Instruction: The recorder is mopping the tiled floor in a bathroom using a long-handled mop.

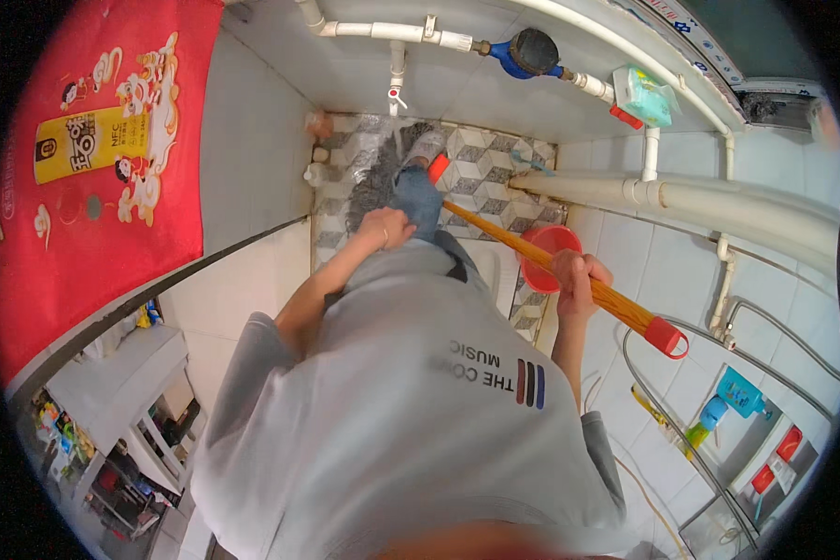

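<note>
My right hand [581, 280] is wrapped round the wood-patterned handle [504, 238] of a mop, just below its red end cap [665, 337]. The handle slants down to a red collar [438, 168] beside my foot [427, 147]. A dark grey, shaggy mop head [378, 182] lies on the patterned floor left of that foot, beneath a white tap [396, 97]; water appears to run onto it. My left hand [387, 228] is closed at my blue trouser leg [417, 201], seemingly gripping the cloth; its fingertips are partly hidden.
A red bucket [549, 254] stands right of the handle. White pipes [756, 217] run along the right wall, and a blue water meter [525, 53] sits on the far wall's piping. Left hangs a red printed sheet [103, 252]. A grey hose [630, 359] loops at lower right.
</note>
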{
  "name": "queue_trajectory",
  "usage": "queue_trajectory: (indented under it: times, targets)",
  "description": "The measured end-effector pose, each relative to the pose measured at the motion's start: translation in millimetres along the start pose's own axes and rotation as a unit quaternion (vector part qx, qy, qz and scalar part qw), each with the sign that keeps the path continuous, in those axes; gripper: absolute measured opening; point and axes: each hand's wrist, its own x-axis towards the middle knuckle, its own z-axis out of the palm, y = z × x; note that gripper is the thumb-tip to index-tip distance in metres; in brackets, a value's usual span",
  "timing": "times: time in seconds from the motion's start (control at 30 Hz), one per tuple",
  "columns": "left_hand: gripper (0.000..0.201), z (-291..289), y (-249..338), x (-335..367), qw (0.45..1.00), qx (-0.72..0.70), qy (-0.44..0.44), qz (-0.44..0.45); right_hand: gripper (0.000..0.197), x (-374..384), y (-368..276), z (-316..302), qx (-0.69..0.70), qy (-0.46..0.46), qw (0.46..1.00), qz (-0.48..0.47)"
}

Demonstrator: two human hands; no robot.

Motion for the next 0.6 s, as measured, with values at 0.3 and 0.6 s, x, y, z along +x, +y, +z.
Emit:
queue_trajectory:
  times: [0.3,0.6]
  targets:
    - [0.041,-23,15,-47,0.994,-0.024,-0.066,-0.079,0.035,12,-1,5,-0.016,-0.020,1.000,0.005]
    - [0.055,-20,0,-92,0.992,-0.066,-0.036,-0.098,0.033,14,6,8,-0.035,-0.019,0.999,-0.011]
